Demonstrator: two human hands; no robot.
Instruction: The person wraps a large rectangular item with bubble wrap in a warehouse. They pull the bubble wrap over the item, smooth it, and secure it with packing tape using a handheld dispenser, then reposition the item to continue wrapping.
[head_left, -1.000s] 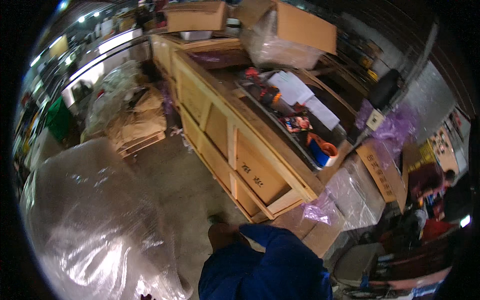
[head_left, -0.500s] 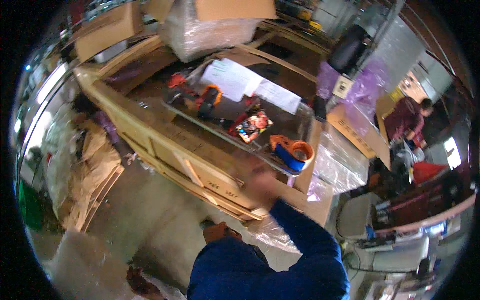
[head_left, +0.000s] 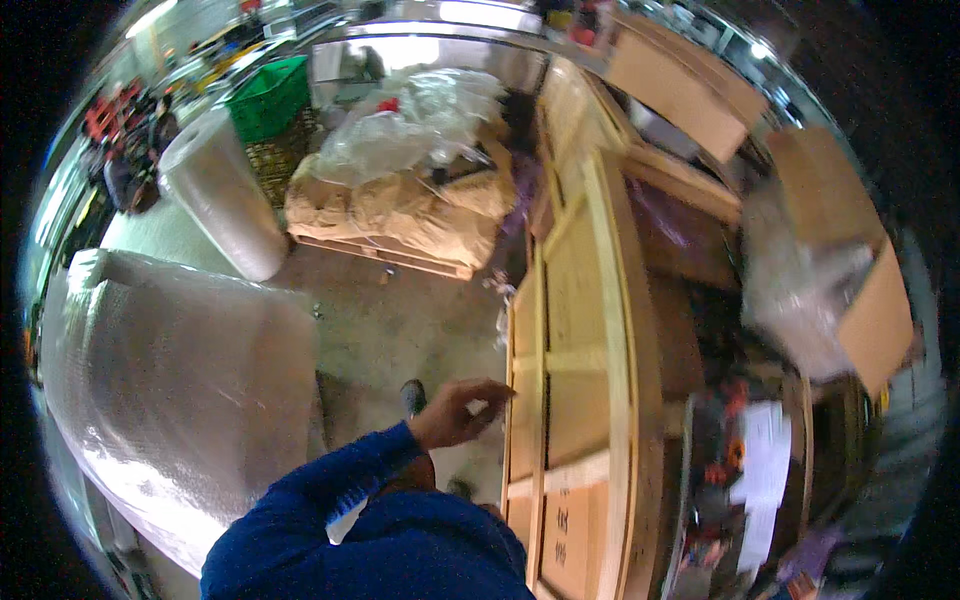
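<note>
My left hand (head_left: 452,418), in a blue sleeve, hangs over the floor with its fingers loosely bent. A pale gap shows between thumb and fingers, and I see nothing held there. The fingertips come close to the side of a long wooden crate (head_left: 575,398); whether they touch it I cannot tell. My right hand does not show clearly anywhere. On the crate, to the right, lie white paper sheets (head_left: 765,448) on a dark tray (head_left: 690,468) among red and orange tools (head_left: 735,450).
A large bubble wrap roll (head_left: 190,370) stands at left, with a slimmer upright roll (head_left: 222,190) behind it. A pallet (head_left: 385,255) carries brown paper and clear plastic. A green basket (head_left: 268,100) stands beyond. Open cardboard boxes (head_left: 685,80) rest on the crate's far end.
The view has swung left, so the crate and its tray now sit to the right. My right hand, blurred beside the crate before, has dropped from clear sight. My left hand has come up.
</note>
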